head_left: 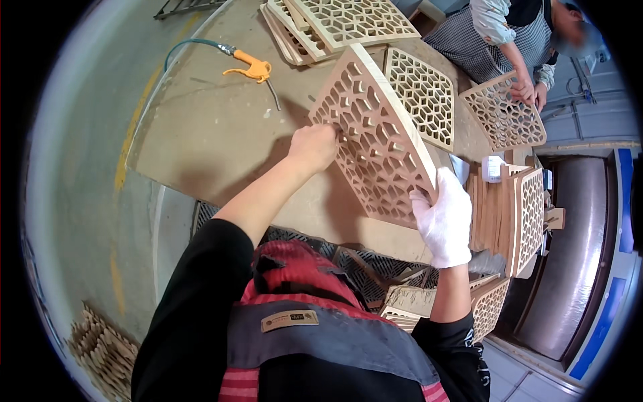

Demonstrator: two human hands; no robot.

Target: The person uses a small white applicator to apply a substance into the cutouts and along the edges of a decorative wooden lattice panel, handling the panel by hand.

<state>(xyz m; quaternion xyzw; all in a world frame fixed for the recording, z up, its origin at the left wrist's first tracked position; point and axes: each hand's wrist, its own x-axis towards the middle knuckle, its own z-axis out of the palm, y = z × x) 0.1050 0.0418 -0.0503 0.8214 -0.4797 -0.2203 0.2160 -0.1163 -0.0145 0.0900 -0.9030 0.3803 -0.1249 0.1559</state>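
Note:
A wooden lattice panel [375, 144] stands tilted over the table, its pale edge facing up and right. My right hand [444, 220], in a white glove, grips the panel's near right corner. Bare and closed, my left hand [315, 147] is up against the panel's left side at the cut-outs. Something small and dark shows at its fingertips, but I cannot make out what it is. Behind the held panel lies another lattice panel [420, 94] with pale bars.
A yellow air blow gun [253, 68] with a green hose lies on the brown table [201, 127]. More lattice panels [355, 23] are piled at the back. A stack of panels [529, 218] stands right. Across the table, a person [495, 47] handles a panel [506, 114].

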